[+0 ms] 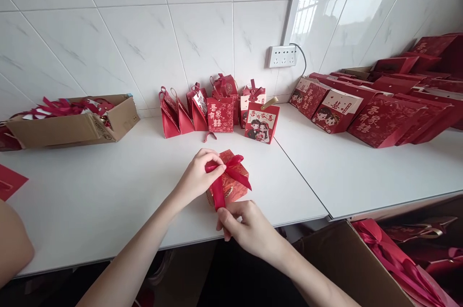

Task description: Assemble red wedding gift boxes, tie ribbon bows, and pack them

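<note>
A small red gift box (237,190) with a gold-toned pattern sits near the front edge of the white table, partly covered by my hands. Across its top runs a red ribbon (241,176) formed into a bow, with one tail spread to the right. My left hand (207,172) pinches the ribbon at the bow's knot. Lower down, my right hand (241,222) grips another ribbon end that hangs over the box's front. A twisted gold cord (228,191) shows beside the ribbon.
Several finished red gift boxes (220,115) stand against the tiled wall. An open cardboard box (54,131) of ribbons is at left, with rows of red boxes (385,116) at right. Below the table's right edge stands a carton (347,258). Someone's bare limb (14,239) shows at far left.
</note>
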{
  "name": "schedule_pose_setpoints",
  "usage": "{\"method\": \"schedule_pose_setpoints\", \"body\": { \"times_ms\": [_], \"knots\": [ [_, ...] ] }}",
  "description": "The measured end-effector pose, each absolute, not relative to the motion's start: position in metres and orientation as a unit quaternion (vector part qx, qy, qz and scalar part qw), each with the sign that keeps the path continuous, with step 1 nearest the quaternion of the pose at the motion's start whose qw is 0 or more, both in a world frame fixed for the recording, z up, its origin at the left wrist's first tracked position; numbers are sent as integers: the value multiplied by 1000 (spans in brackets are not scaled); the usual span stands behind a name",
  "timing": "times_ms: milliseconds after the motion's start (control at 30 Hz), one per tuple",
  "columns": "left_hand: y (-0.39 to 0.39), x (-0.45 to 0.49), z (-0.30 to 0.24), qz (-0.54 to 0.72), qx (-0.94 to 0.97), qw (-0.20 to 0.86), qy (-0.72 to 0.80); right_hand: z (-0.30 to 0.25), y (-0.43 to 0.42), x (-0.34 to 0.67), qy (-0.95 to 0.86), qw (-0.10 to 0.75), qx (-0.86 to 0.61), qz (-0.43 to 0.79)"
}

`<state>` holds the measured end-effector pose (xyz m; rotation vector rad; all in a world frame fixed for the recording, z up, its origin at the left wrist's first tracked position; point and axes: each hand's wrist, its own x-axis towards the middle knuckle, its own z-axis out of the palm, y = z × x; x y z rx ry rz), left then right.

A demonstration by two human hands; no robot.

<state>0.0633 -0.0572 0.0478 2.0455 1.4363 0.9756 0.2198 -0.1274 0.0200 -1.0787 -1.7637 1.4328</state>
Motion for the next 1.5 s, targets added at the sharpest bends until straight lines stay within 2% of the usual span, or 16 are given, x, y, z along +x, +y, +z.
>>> {"method": "schedule_pose_setpoints", "body": {
  "times_ms": [200,467,767,900,1000,1100,1200,1367,1500],
  "knots": [
    [-60,54,48,376,722,271,514,19,-108,251,-596,361,-531,483],
    [-57,63,52,320,756,217,529,24,-93,249,-630,418,-460,466],
    [-56,65,48,324,749,234,529,13,-92,254,-594,445,-463,484],
    [-58,58,49,362,736,206,534,18,-81,266,-580,466,-448,496],
    [-65,50,50,403,662,189,603,31,-65,273,-603,439,-513,426],
    [-74,46,52,360,631,202,657,46,-50,267,-660,366,-552,355],
    [-79,48,55,341,647,226,643,55,-40,252,-704,331,-540,321],
    [-80,46,56,339,658,305,600,57,-33,239,-723,328,-515,324],
    [-82,42,54,349,656,312,592,50,-31,240,-715,343,-502,345]
  ]
}}
